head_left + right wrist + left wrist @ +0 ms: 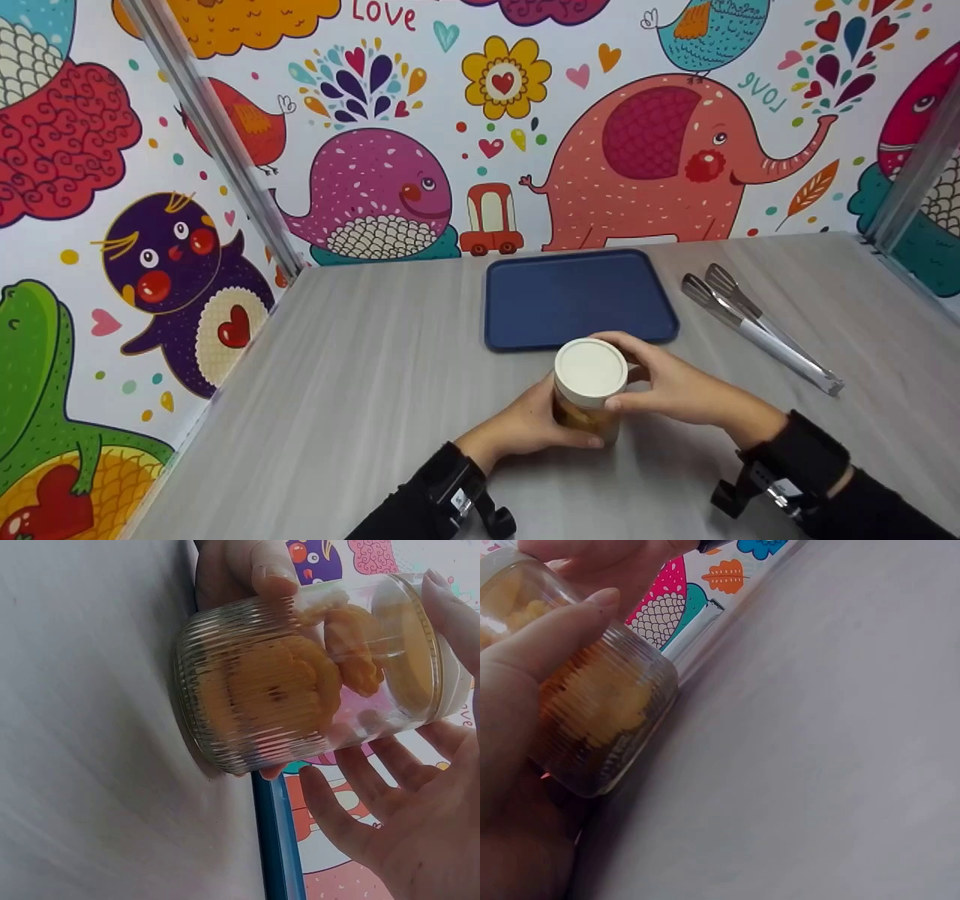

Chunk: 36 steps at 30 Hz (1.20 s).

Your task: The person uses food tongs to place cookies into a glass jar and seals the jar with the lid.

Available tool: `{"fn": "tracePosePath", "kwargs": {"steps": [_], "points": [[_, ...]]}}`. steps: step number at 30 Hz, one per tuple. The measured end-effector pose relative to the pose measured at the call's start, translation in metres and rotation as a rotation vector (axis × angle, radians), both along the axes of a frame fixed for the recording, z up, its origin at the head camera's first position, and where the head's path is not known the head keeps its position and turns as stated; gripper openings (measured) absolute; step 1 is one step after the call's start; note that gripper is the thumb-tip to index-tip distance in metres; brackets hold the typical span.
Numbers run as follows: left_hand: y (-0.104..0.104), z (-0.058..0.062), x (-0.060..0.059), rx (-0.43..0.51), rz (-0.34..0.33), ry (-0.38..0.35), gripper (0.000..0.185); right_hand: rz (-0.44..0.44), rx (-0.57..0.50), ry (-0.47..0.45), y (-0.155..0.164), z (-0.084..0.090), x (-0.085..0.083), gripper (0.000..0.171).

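Observation:
A clear ribbed glass jar (225, 682) with a cream lid (591, 367) stands upright on the table before me. Yellow-brown cookies (292, 690) show through its glass. My left hand (525, 421) grips the jar's lower body, its thumb across the near side. Around the lid, my right hand (679, 386) has its thumb on the near right rim and a finger at the far rim. In the right wrist view the other right fingers spread beside the jar. The left wrist view shows the jar's base at the tabletop.
Behind the jar lies a dark blue tray (577, 296). Metal tongs (765, 330) rest on the table to the right of the tray. Cartoon-printed walls (502, 150) border the wood-grain table (337, 390) at the back and sides.

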State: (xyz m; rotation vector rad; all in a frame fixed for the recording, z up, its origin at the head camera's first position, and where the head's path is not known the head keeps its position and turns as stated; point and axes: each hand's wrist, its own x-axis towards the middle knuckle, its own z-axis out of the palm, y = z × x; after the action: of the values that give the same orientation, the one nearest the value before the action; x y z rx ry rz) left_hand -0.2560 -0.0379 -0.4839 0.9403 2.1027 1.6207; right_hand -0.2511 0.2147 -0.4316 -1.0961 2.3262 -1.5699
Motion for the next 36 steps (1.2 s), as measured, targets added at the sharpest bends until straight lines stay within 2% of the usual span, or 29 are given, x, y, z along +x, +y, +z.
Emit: {"fn": "tracePosePath", "kwargs": {"steps": [9, 17, 28, 36], "points": [[0.001, -0.001, -0.001, 0.007, -0.001, -0.001, 0.105, -0.034, -0.01, 0.005, -0.002, 0.0, 0.002, 0.07], [0.0, -0.001, -0.001, -0.011, 0.001, 0.004, 0.103, -0.024, 0.002, 0.027, -0.006, 0.0, 0.004, 0.08], [0.002, 0.0, 0.0, 0.012, -0.008, 0.025, 0.102, -0.156, -0.049, 0.109, -0.011, -0.004, 0.009, 0.074], [0.001, 0.0, 0.001, 0.014, 0.014, 0.001, 0.107, -0.268, 0.027, 0.137, -0.016, 0.0, 0.011, 0.073]]}}
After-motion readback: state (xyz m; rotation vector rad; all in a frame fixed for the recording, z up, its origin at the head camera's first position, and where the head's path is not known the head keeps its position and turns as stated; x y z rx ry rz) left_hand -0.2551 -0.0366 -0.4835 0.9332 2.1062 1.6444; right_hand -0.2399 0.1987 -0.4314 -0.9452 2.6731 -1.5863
